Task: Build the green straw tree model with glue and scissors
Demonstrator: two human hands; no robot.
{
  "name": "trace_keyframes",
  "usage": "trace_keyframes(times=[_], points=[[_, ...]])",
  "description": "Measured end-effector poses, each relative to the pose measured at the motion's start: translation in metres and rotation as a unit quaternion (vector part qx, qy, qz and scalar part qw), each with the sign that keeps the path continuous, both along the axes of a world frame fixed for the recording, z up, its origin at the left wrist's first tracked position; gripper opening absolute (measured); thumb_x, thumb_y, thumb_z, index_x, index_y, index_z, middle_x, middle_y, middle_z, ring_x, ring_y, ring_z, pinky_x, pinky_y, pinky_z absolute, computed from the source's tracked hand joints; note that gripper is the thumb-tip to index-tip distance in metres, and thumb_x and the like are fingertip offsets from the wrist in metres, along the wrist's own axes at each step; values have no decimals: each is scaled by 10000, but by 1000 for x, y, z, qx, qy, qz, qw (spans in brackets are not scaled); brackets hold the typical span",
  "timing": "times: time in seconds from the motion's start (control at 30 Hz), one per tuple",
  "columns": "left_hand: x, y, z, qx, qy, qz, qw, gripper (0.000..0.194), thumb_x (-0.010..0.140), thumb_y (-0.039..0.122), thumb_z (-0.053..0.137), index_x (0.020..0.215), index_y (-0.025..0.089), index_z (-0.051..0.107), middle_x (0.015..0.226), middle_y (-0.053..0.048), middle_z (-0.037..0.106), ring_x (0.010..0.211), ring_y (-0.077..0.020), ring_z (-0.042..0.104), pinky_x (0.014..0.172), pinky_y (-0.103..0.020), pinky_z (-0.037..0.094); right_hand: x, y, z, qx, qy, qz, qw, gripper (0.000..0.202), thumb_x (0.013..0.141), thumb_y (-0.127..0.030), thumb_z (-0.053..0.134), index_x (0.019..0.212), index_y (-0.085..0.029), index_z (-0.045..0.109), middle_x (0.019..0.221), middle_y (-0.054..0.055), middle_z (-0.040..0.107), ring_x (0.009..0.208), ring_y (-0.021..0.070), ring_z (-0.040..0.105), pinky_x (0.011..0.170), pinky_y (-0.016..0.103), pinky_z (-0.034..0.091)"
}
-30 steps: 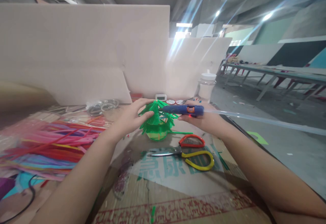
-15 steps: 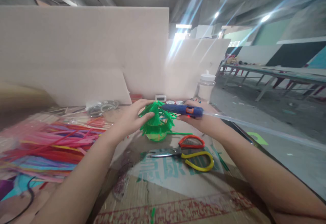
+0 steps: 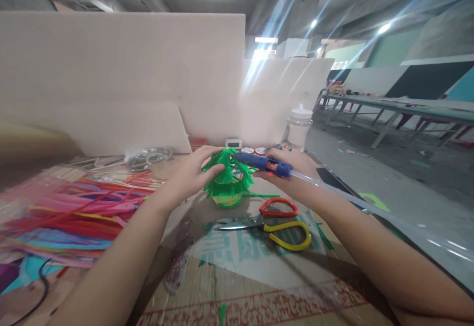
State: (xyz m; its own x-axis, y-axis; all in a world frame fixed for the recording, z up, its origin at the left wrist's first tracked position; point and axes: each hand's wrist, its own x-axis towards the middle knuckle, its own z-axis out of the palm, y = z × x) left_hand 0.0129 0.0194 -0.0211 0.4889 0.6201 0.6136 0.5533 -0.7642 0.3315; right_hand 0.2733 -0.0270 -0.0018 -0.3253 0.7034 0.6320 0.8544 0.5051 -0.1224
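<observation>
In front of me stands a small green tiered tree shape [image 3: 228, 180] of fuzzy pipe cleaner pieces, with a rounded, paler base. My left hand [image 3: 202, 170] is closed on its left side, thumb at the front and fingers behind. A blue glue gun [image 3: 264, 163] is in my right hand [image 3: 285, 170], its nozzle at the upper right of the tree shape. A clear glue stick [image 3: 333, 191] trails out of its back end. Scissors [image 3: 264, 224] with one red and one yellow handle lie on the table closer to me. A green pipe cleaner [image 3: 262, 195] lies just behind them.
Many coloured pipe cleaners [image 3: 74, 212] are heaped at the left. Behind stand white boards [image 3: 122, 74], a clear jar with a white lid [image 3: 299, 126] and a small white display device [image 3: 233, 143]. A black cable [image 3: 42, 286] lies at the lower left.
The glue gun has tilted, its back end dropping and shifting slightly left, and the glue stick now slants more downward. My left hand and the tree shape stay in place.
</observation>
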Motion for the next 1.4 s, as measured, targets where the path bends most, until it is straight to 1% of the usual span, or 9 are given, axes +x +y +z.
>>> trace_keyframes(times=[0.1, 0.33, 0.5, 0.7, 0.87, 1.03, 1.13, 1.23, 1.4], points=[[0, 0, 0, 0, -1, 2, 1000, 387, 938, 366, 544, 1286, 197, 547, 1266, -71, 635, 1168, -212, 583, 1008, -367, 460, 1, 1, -2, 17, -9, 0, 1000, 333, 826, -552, 643, 803, -220, 629, 710, 6, 652, 655, 152, 583, 561, 249, 332], [-1, 1, 0, -5, -2, 0, 1000, 392, 940, 371, 545, 1294, 201, 542, 1277, -73, 628, 1179, -210, 575, 1018, -373, 452, 0, 0, -1, 8, 1, 7, 1000, 309, 822, -522, 667, 815, -215, 634, 739, 14, 670, 681, 157, 597, 584, 251, 349], [0, 0, 0, -8, -6, -3, 1000, 398, 937, 375, 549, 1294, 199, 545, 1272, -71, 630, 1177, -209, 577, 1014, -363, 455, 0, -1, 2, -23, 10, -14, 1000, 292, 810, -508, 671, 803, -218, 632, 711, 10, 647, 651, 155, 581, 554, 246, 330], [-1, 0, -1, -5, -6, -2, 1000, 390, 940, 365, 548, 1296, 206, 541, 1278, -65, 627, 1178, -201, 578, 1012, -351, 456, -3, -3, 8, -89, 24, -53, 994, 255, 785, -464, 686, 793, -216, 627, 714, 13, 639, 636, 163, 566, 551, 250, 316], [-2, 1, -2, -8, -6, 1, 1000, 393, 942, 385, 540, 1302, 228, 537, 1288, -60, 622, 1188, -208, 574, 1021, -369, 453, -6, -3, 11, -112, 23, -67, 991, 256, 786, -466, 677, 796, -215, 626, 730, 21, 647, 647, 169, 566, 557, 256, 312], [-1, 0, -2, -17, -5, 6, 1000, 402, 941, 396, 533, 1304, 226, 538, 1289, -71, 621, 1192, -222, 574, 1027, -395, 451, -3, -4, 11, -114, 29, -57, 991, 276, 791, -486, 667, 781, -216, 613, 708, 14, 632, 626, 161, 549, 552, 252, 306], [-1, -1, -1, -20, -5, 12, 1000, 400, 936, 394, 534, 1297, 224, 547, 1288, -76, 624, 1185, -232, 578, 1027, -410, 454, -1, -4, 10, -114, 38, -35, 992, 302, 791, -513, 660, 798, -214, 621, 691, 10, 616, 606, 155, 530, 544, 251, 307], [-1, -1, -1, -23, -5, 18, 1000, 394, 929, 387, 540, 1287, 223, 556, 1288, -75, 626, 1190, -236, 576, 1028, -413, 456, 1, -4, 10, -118, 43, -13, 992, 301, 797, -506, 660, 799, -207, 625, 673, 5, 602, 594, 149, 510, 540, 251, 303], [0, 0, -1, -20, 0, 24, 1000, 389, 931, 372, 533, 1288, 218, 552, 1287, -72, 628, 1191, -228, 579, 1025, -401, 461, 2, -5, 9, -121, 36, 0, 992, 308, 810, -506, 661, 823, -199, 628, 716, 14, 613, 623, 150, 508, 559, 258, 309]])
